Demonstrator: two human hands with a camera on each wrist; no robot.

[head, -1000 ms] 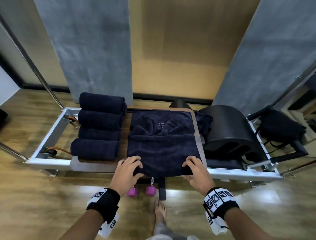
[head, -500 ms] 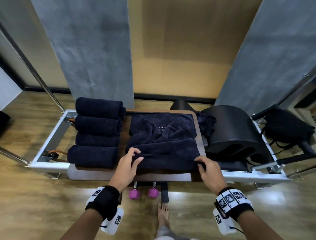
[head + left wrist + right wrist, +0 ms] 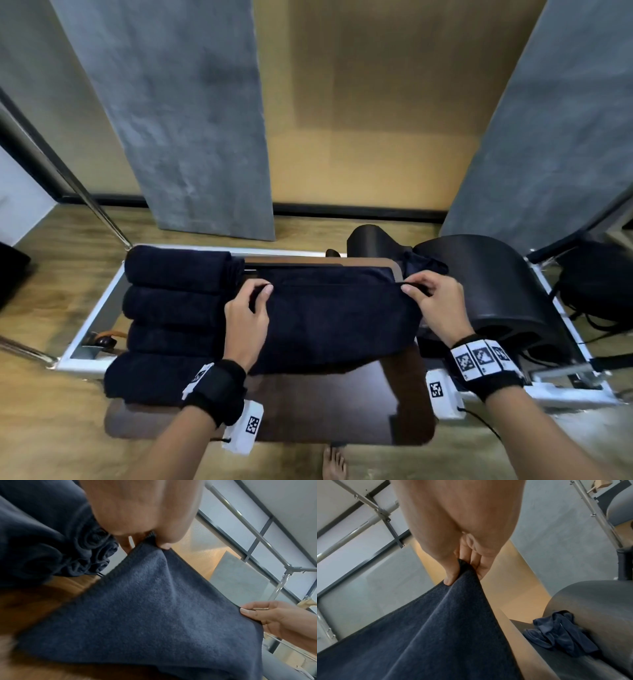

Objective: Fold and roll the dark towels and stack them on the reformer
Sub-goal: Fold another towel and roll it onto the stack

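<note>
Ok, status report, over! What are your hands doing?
Left hand and right hand pinch the towel's far corners. Four rolls stacked left. Nothing in the way.

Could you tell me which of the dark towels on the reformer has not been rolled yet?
The flat towel in the middle, pinched at its far corners by both hands; the four rolled towels lie stacked to its left.

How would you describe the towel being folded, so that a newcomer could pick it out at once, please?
Find the reformer, the white-framed bed across the floor. On its brown board, right of the four rolled towels, lies one flat towel. It alone is unrolled, its far corners pinched by the left hand and the right hand.
</note>
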